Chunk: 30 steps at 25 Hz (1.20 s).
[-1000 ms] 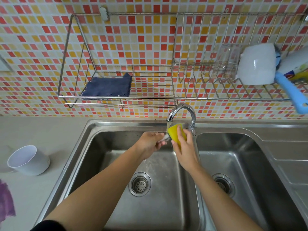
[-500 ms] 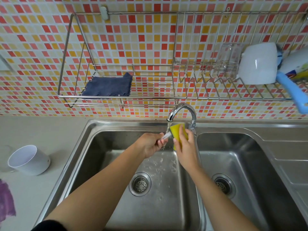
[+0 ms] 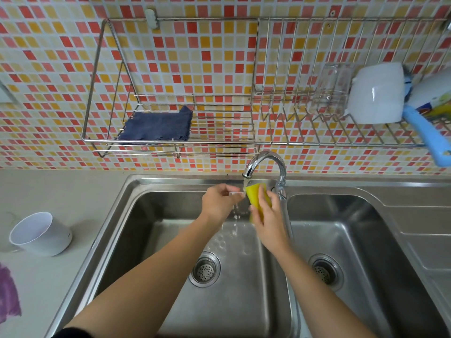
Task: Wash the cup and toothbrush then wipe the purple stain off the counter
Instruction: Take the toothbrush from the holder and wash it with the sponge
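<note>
Sink: brushed stainless steel, satin sheen, wet with droplets in left basin. Tap: polished chrome, mirror-bright. Wall rack: thin shiny metal wire. Cloth on rack: dark blue, soft, matt. Sponge: yellow foam, porous, wet. Cup: white, smooth, looks plastic. Bench: pale, matt, smooth. Wall tiles: glossy mosaic.

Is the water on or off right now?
On. A stream runs from the tap onto the yellow sponge, and drops splash into the sink.
</note>
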Tool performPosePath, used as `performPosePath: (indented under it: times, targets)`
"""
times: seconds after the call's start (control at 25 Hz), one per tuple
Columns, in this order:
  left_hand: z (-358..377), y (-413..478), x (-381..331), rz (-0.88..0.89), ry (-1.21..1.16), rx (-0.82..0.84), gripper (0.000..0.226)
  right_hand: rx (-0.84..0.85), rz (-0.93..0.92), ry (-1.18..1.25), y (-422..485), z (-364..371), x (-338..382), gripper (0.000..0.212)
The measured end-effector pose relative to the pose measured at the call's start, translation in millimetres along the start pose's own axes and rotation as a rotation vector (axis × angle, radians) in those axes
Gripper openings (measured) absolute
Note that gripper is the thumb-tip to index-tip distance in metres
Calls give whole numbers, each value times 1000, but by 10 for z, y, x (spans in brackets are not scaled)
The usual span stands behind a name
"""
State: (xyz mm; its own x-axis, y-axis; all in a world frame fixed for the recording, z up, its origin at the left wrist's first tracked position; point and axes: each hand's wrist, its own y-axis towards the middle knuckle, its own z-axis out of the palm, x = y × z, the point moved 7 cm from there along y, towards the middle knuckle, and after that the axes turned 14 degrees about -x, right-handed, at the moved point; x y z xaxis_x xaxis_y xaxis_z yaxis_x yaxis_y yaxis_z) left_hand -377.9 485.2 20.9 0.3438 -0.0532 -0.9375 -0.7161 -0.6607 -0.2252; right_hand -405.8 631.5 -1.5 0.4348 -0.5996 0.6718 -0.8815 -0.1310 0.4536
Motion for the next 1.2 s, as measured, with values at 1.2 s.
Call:
performPosePath:
  times: [1.2]
  targets:
    - [191,-149,144,-616,-259,175,24,-96,0,5,53,-76,33,63]
